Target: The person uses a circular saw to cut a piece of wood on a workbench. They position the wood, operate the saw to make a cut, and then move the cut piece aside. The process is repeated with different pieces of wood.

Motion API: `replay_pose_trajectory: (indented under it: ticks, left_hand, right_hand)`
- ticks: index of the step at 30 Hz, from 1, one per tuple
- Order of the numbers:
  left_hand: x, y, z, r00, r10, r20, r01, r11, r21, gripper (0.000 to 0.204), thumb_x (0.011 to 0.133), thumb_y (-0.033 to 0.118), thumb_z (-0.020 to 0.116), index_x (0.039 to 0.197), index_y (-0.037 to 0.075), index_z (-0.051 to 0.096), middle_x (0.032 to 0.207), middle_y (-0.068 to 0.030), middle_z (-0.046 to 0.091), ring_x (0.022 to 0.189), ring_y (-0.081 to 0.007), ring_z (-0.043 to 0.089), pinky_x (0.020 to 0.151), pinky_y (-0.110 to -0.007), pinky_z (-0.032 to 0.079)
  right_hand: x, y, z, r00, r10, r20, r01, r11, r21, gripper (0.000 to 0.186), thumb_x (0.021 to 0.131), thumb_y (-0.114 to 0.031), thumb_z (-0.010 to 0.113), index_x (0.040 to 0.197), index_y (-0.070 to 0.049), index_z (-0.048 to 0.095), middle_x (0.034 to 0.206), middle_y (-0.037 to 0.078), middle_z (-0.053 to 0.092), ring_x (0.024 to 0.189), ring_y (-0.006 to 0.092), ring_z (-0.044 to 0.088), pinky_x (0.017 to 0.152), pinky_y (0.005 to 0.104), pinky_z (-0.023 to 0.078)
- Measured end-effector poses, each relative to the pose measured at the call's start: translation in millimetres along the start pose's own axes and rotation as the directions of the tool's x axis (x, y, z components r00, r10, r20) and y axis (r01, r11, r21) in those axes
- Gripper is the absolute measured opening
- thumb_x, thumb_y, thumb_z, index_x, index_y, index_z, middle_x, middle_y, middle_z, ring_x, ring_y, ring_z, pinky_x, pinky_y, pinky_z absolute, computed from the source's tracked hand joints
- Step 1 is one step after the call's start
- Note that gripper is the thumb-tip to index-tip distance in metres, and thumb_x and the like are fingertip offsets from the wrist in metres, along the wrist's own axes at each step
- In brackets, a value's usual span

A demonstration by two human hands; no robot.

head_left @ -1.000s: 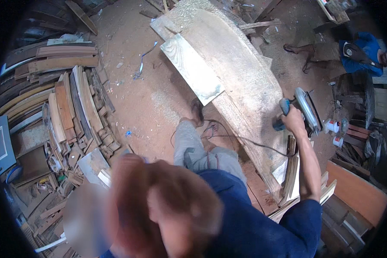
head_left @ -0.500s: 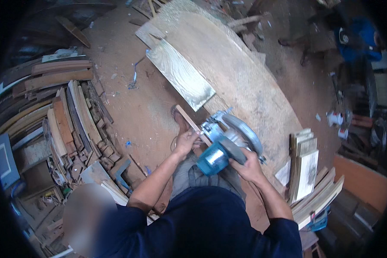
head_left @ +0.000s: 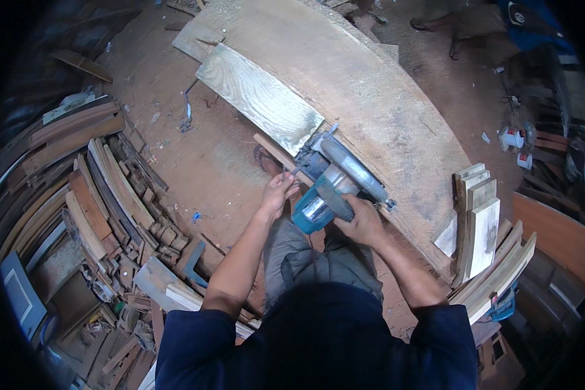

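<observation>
A teal and grey circular saw (head_left: 335, 181) rests on the near edge of a long wooden workbench (head_left: 377, 104). My right hand (head_left: 363, 221) grips the saw's handle. My left hand (head_left: 278, 190) pinches a small thin metal piece at the saw's front left side, next to a narrow wood strip (head_left: 274, 151). A pale weathered plank (head_left: 259, 97) lies flat on the bench just beyond the saw.
Stacked planks and offcuts (head_left: 104, 195) fill the left side on the red dirt floor (head_left: 208, 162). Cut boards (head_left: 478, 221) lean at the bench's right end. Small cans (head_left: 515, 140) stand far right. Another person's legs (head_left: 445, 26) show at the top.
The saw came from my outstretched right arm at the bench's right end to its near edge in front of me. My left hand moved onto the saw's front.
</observation>
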State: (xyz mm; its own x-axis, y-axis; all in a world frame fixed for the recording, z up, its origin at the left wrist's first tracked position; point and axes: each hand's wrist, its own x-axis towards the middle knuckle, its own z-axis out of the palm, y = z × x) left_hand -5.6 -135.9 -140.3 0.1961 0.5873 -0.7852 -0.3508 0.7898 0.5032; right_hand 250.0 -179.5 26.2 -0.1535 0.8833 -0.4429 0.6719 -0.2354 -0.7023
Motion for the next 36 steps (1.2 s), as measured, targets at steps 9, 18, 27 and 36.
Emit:
replay_pose_trajectory:
  ticks: [9, 18, 27, 36]
  left_hand:
    - [22, 18, 5, 1.000, -0.008, 0.000, 0.008, 0.996, -0.088, 0.019, 0.098, 0.015, 0.065, 0.112, 0.007, 0.058, 0.104, -0.0054, 0.066, 0.099, -0.0169, 0.064, 0.091, -0.034, 0.054]
    - [42, 31, -11, 0.999, -0.018, -0.047, 0.014, 0.996, -0.091, 0.015, 0.097, 0.015, 0.066, 0.109, 0.009, 0.060, 0.102, -0.0057, 0.067, 0.099, -0.0182, 0.065, 0.091, -0.037, 0.054]
    - [48, 57, -13, 0.998, -0.006, -0.065, 0.002, 0.998, -0.063, 0.017, 0.097, 0.011, 0.064, 0.112, 0.007, 0.058, 0.100, -0.0063, 0.066, 0.097, -0.0189, 0.064, 0.090, -0.035, 0.054]
    - [58, 75, -20, 0.998, 0.026, -0.050, -0.028, 0.999, -0.034, 0.009, 0.099, 0.012, 0.061, 0.105, 0.005, 0.061, 0.095, -0.0071, 0.066, 0.092, -0.0184, 0.066, 0.086, -0.033, 0.057]
  right_hand:
    - [32, -5, -11, 0.996, -0.080, -0.048, 0.084, 0.993, 0.086, 0.050, 0.073, -0.015, 0.079, 0.118, 0.000, 0.062, 0.097, 0.026, 0.069, 0.092, 0.0427, 0.068, 0.078, 0.0457, 0.055]
    - [44, 2, 7, 0.997, 0.060, 0.057, -0.056, 0.996, -0.070, 0.058, 0.080, -0.036, 0.076, 0.129, -0.013, 0.057, 0.104, 0.022, 0.069, 0.097, 0.0406, 0.067, 0.082, 0.0475, 0.054]
    - [62, -17, 2, 0.998, -0.052, -0.019, 0.053, 0.998, 0.045, 0.057, 0.082, -0.037, 0.074, 0.127, -0.007, 0.057, 0.107, 0.022, 0.069, 0.098, 0.0406, 0.067, 0.083, 0.0488, 0.053]
    - [81, -28, 6, 0.999, -0.043, -0.027, 0.045, 0.998, 0.054, 0.054, 0.077, -0.030, 0.077, 0.121, -0.004, 0.059, 0.104, 0.023, 0.069, 0.094, 0.0418, 0.067, 0.082, 0.0495, 0.054]
